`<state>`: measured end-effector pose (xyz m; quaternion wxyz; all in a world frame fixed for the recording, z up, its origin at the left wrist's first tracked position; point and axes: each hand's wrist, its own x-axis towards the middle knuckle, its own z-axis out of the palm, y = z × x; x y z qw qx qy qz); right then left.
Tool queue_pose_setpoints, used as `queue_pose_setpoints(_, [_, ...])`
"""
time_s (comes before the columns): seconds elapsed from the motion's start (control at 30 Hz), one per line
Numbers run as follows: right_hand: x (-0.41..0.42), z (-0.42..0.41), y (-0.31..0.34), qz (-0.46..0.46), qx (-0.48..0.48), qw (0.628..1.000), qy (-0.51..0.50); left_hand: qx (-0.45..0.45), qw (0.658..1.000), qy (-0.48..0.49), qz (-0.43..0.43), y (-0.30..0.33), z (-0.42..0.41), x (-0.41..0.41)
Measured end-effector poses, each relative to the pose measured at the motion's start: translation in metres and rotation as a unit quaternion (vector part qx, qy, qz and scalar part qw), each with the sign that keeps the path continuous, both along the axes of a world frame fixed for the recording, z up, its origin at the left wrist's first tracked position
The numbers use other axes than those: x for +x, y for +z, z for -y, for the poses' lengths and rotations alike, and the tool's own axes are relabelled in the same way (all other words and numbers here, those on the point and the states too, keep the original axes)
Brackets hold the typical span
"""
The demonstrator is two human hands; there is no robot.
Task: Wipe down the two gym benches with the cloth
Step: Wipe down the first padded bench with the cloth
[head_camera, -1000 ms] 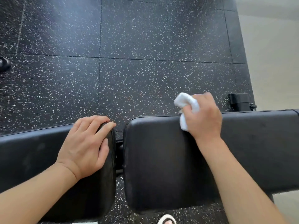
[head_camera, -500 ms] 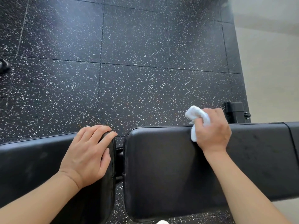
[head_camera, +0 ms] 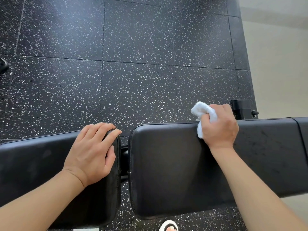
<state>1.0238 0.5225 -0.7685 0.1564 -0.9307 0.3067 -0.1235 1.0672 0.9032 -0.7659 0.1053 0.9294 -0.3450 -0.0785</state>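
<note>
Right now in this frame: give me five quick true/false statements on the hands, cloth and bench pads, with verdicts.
1. The right hand grips the white cloth. True.
2. The cloth lies at the near edge of the right pad. False: it is at the far edge of the right pad.
3. The left hand rests flat on the left pad, near its end. True.
4. The two pads touch each other. False: a gap between them shows the frame and the speckled floor.
5. The left hand holds a second cloth. False: it holds nothing.
</note>
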Motion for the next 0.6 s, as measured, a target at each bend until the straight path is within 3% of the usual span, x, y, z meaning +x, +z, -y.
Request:
queue_pose_setpoints(0.33, [0.001,-0.002,0.003,-0.007,-0.002,1.000,-0.002,0.001,1.000,0.001,0.003,-0.001,-0.001,0.000])
queue_pose_setpoints(0.6, [0.011,-0.026,0.004,-0.065,-0.029,0.997,0.000,-0.009,1.000,0.004,0.011,0.001,-0.001,-0.001])
